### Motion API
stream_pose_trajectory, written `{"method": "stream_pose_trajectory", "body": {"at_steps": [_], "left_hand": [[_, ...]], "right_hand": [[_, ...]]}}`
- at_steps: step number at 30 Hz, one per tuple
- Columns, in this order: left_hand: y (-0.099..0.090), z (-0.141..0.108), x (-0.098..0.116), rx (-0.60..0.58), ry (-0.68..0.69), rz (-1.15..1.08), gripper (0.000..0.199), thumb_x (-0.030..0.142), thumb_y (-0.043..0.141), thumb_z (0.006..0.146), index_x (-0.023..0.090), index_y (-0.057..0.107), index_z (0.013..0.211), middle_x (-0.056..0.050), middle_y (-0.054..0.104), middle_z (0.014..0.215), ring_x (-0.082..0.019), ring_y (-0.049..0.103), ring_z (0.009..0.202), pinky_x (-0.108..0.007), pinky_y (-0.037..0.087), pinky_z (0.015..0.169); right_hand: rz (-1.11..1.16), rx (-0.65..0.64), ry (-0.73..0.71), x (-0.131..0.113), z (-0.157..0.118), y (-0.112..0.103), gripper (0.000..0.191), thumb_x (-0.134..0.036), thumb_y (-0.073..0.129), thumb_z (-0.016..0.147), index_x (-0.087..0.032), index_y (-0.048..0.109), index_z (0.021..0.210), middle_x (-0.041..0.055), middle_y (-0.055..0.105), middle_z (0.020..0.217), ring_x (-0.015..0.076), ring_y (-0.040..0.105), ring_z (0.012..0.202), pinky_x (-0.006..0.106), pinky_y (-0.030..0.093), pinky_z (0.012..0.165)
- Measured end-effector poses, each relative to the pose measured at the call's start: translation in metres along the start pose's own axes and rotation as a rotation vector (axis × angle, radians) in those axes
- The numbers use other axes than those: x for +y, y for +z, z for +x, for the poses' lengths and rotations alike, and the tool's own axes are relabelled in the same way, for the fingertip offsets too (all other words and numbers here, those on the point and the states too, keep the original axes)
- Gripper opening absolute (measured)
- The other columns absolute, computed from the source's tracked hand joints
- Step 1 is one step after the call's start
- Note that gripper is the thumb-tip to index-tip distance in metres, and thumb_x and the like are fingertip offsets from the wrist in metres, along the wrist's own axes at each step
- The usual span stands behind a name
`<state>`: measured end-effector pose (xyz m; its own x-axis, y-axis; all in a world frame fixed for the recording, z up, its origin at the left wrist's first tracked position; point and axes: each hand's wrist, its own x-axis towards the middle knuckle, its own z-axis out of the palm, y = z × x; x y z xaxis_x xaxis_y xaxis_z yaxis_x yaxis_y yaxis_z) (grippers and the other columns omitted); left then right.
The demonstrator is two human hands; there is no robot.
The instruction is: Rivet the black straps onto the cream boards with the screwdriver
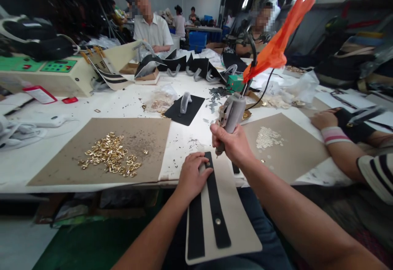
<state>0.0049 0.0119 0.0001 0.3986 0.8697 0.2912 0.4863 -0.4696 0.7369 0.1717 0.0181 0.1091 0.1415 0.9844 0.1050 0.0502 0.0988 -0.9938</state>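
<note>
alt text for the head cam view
A person's right hand grips a grey handheld tool above a cream-and-black strap panel pressed by the left hand. Gold metal fittings lie on brown card on a white table, a co-worker beyond.

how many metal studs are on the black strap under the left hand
2: one stud low on the black strap, one stud near its top end, beside the left hand. More may be hidden under that hand.

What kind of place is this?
Probably a small workshop making bags or strap goods: a co-worker sits at a long shared table with a pile of gold metal fittings, black-and-cream eyeleted straps and a corded hand tool.
</note>
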Motion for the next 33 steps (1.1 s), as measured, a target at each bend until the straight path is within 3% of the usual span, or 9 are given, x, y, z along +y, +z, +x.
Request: {"method": "stream_pose_trajectory", "body": {"at_steps": [4,8,11,15,20,23,26,30,33], "left_hand": [[0.0,0.0,-0.001,-0.007,0.008,0.013,0.024,0.017,0.08,0.079,0.021,0.073,0.102,-0.01,0.069,0.126,-0.029,0.059,0.123,-0.05,0.044,0.111],[-0.001,0.002,0.0,-0.009,0.026,0.015,0.022,0.017,0.079,0.078,0.022,0.074,0.099,-0.009,0.07,0.124,-0.029,0.06,0.121,-0.052,0.045,0.11],[-0.002,0.004,0.0,-0.015,0.039,0.026,0.021,0.017,0.078,0.078,0.022,0.074,0.098,-0.009,0.07,0.124,-0.03,0.061,0.12,-0.053,0.046,0.109],[-0.004,0.006,0.003,-0.02,0.049,0.043,0.02,0.017,0.078,0.078,0.022,0.074,0.097,-0.01,0.071,0.122,-0.03,0.062,0.119,-0.053,0.046,0.109],[-0.007,0.004,0.009,-0.011,0.033,0.037,0.024,0.019,0.078,0.077,0.021,0.074,0.101,-0.011,0.072,0.123,-0.029,0.062,0.12,-0.052,0.045,0.11],[-0.008,0.003,0.015,-0.002,-0.005,0.013,0.026,0.02,0.078,0.075,0.021,0.075,0.101,-0.012,0.073,0.124,-0.029,0.062,0.121,-0.052,0.043,0.112],[-0.013,0.001,0.022,0.015,-0.07,-0.031,0.028,0.025,0.078,0.074,0.021,0.077,0.102,-0.011,0.074,0.123,-0.03,0.064,0.122,-0.051,0.043,0.114],[-0.035,-0.007,0.034,0.051,-0.194,-0.154,0.035,0.046,0.071,0.082,0.019,0.078,0.103,-0.012,0.079,0.11,-0.032,0.071,0.109,-0.05,0.053,0.103],[-0.058,-0.018,0.053,0.114,-0.239,-0.333,0.06,0.064,0.048,0.093,0.015,0.074,0.115,-0.014,0.079,0.112,-0.031,0.073,0.108,-0.044,0.059,0.093]], "right_hand": [[-0.318,0.109,0.141,-0.006,-0.026,-0.049,0.044,-0.062,0.069,0.084,-0.018,0.062,0.09,0.0008,0.065,0.064,0.0149,0.056,0.055,0.026,0.042,0.05],[-0.598,0.075,0.313,0.024,-0.059,-0.098,0.03,-0.046,0.062,0.089,-0.02,0.061,0.104,0.003,0.071,0.077,0.0199,0.065,0.068,0.029,0.048,0.061],[-0.778,0.124,0.209,0.05,-0.074,-0.12,0.035,-0.037,0.058,0.089,-0.019,0.062,0.119,0.0086,0.074,0.098,0.0251,0.069,0.088,0.035,0.051,0.078],[-0.94,0.215,0.129,0.063,-0.094,-0.132,0.063,-0.042,0.061,0.089,-0.021,0.05,0.147,0.0136,0.072,0.119,0.0326,0.069,0.104,0.043,0.053,0.088],[-1.027,0.37,-0.291,0.072,-0.14,-0.123,0.06,-0.031,0.063,0.09,-0.024,0.051,0.149,0.0144,0.063,0.135,0.0343,0.059,0.124,0.053,0.048,0.105],[-1.012,0.079,-0.457,0.081,-0.159,-0.097,0.055,-0.019,0.061,0.091,-0.031,0.057,0.144,0.011,0.058,0.145,0.0321,0.052,0.135,0.053,0.044,0.11],[-0.904,-0.173,-0.523,0.083,-0.154,-0.068,0.042,-0.019,0.062,0.092,-0.033,0.069,0.131,0.0086,0.062,0.144,0.0312,0.048,0.141,0.051,0.042,0.111],[-0.512,-0.227,-0.547,0.064,-0.119,-0.044,0.021,-0.033,0.061,0.096,-0.026,0.078,0.108,0.0074,0.078,0.107,0.0261,0.067,0.11,0.042,0.048,0.1],[-0.205,-0.166,-0.388,0.038,-0.096,-0.037,0.035,-0.049,0.057,0.098,-0.021,0.076,0.087,0.0033,0.074,0.081,0.0212,0.067,0.079,0.033,0.053,0.076]]}}
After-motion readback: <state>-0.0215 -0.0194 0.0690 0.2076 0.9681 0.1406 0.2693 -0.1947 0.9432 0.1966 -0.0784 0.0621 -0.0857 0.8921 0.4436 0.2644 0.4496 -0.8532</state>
